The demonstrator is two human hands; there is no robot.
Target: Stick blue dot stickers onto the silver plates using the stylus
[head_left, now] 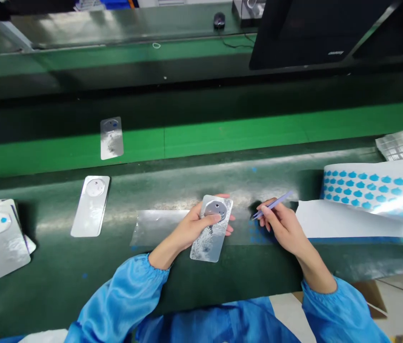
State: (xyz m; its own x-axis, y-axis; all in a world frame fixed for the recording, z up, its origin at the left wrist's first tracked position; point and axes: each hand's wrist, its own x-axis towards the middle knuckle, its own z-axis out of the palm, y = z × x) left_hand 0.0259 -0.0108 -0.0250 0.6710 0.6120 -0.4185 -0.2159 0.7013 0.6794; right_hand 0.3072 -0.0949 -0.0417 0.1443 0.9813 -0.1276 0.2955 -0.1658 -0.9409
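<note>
My left hand (196, 226) grips a silver phone back panel (206, 245) by its edges, the thumb lying by the round camera area. A slim pair of lilac tweezers (280, 199) is pinched in my right hand (278, 221), with the tips pointing left and down. Below those tips is a clear plastic sheet (166, 228) bearing a few small blue stickers (258, 233) at its right end. The tweezers and the panel are apart. Whether the tips hold a sticker is too small to tell.
A sheet of blue stickers (366, 183) curls over white backing paper (333, 219) at right. Several panels (8, 243) are piled at far left; more panels (90, 209) lie nearer. One panel (112, 140) rests on the green strip (194, 140). A monitor (301, 33) overhangs the back.
</note>
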